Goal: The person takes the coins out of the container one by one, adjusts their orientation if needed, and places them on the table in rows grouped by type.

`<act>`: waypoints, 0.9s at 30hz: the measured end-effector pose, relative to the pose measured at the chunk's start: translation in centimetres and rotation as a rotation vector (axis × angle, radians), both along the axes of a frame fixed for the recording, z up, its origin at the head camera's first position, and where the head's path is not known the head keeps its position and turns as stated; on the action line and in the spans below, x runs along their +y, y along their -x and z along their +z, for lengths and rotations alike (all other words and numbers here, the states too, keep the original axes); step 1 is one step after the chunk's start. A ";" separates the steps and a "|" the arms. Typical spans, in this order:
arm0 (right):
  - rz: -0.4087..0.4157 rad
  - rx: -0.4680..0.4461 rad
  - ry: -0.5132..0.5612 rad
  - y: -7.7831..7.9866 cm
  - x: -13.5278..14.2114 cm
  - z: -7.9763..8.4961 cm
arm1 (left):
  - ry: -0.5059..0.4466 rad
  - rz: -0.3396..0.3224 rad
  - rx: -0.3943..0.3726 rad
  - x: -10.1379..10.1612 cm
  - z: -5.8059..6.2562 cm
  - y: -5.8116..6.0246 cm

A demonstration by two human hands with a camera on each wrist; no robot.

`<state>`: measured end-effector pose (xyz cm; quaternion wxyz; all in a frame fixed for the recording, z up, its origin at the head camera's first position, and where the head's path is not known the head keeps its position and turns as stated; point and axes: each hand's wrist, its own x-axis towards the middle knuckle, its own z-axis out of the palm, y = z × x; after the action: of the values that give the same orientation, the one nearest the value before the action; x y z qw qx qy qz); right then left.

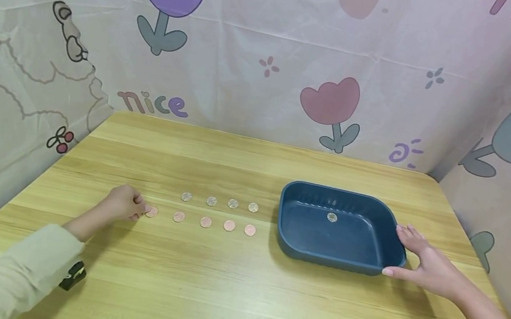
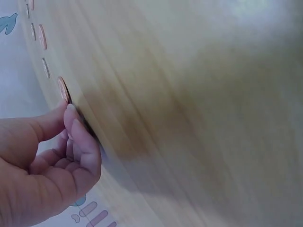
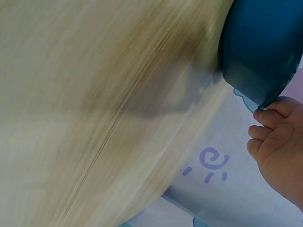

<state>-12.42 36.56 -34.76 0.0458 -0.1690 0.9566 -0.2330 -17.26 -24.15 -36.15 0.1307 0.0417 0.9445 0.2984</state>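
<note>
My left hand [image 1: 124, 202] pinches the edge of a copper-coloured coin [image 1: 151, 212] between thumb and fingertip, at the left end of a row of copper coins. The left wrist view shows this coin [image 2: 63, 89] at the tips, with the other fingers curled in. Just behind lies a row of silver coins [image 1: 211, 201]. To the right stands a dark blue rectangular basin [image 1: 329, 260] with one silver coin [image 1: 332, 217] inside. My right hand [image 1: 429, 266] holds the basin's right end, thumb at the front corner and fingers on the right rim.
Everything sits on a light wood-grain table [image 1: 220, 293]. A printed curtain [image 1: 254, 95] with flowers hangs behind the table and along its sides. A black strap piece [image 1: 73, 275] shows under the left sleeve.
</note>
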 end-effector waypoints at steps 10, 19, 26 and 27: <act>0.003 0.010 -0.001 0.1 -0.1 0.0 | 0.069 0.056 0.131 1.9 1.1 0.1; -0.010 -0.025 0.000 0.1 0.0 0.1 | -0.132 0.027 0.276 6.3 3.4 0.6; -0.008 -0.027 0.005 0.1 0.0 0.1 | -0.264 0.042 0.245 10.0 4.5 0.5; -0.009 -0.027 0.003 0.1 0.0 0.1 | -0.278 0.040 0.240 10.5 4.5 0.5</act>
<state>-12.52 36.61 -34.67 0.0574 -0.1616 0.9563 -0.2368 -17.78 -13.66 -31.64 0.0039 0.0762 0.9036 0.4216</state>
